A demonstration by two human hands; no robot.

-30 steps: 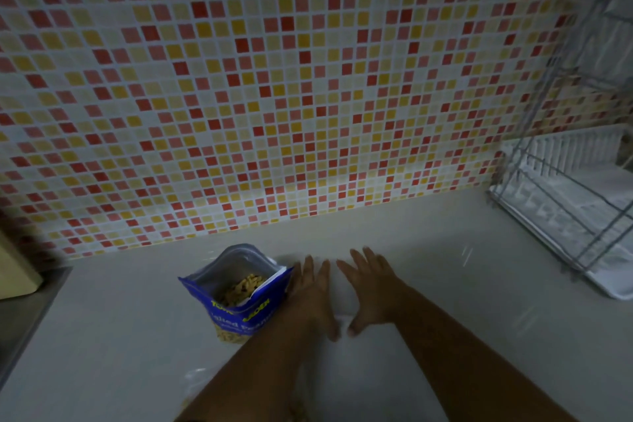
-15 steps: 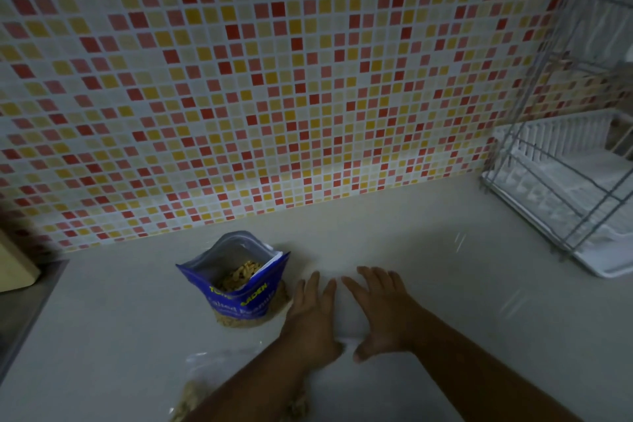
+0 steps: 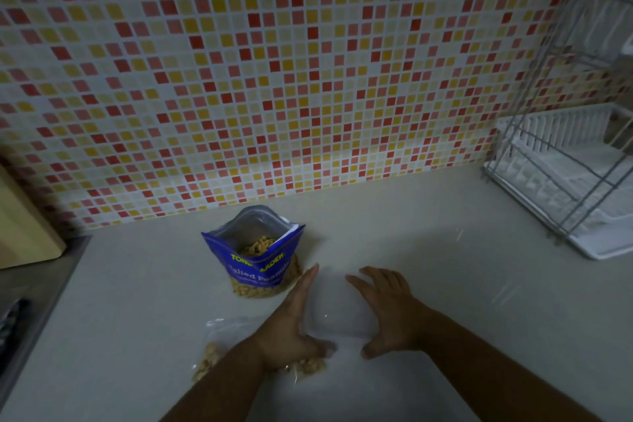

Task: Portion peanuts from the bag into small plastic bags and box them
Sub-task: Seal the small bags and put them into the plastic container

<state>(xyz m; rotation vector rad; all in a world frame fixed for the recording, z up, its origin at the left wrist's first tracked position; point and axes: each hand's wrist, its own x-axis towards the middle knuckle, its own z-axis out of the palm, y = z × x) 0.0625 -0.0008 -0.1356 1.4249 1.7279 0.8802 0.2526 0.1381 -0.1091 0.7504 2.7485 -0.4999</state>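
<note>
Wall: a mosaic (image 3: 274, 62) of small glossy square tiles in red, pink, yellow and white fills the upper frame.
Counter: a pale, smooth, matt worktop (image 3: 428, 233) across the lower frame.
Rack: a thin wire dish rack (image 3: 565, 181) over a ribbed white tray, at right.
Board: a pale wooden slab (image 3: 24, 226) leaning at the left edge.
Peanut bag: a blue foil pouch (image 3: 253, 271), upright at centre with its mouth gaping, silver lining and tan nuts showing.
Left hand: the left hand (image 3: 294, 322) stands on edge with straight fingers, its palm against the clear piece.
Right hand: the right hand (image 3: 388, 312) is spread and lightly arched on the opposite side, gripping nothing.
Clear piece: a flat, see-through, rectangular plastic item (image 3: 337, 312) between the hands; box or bag, I cannot tell.
Small bag: crinkly clear film (image 3: 219, 329) holding peanuts, lying under the left forearm.
</note>
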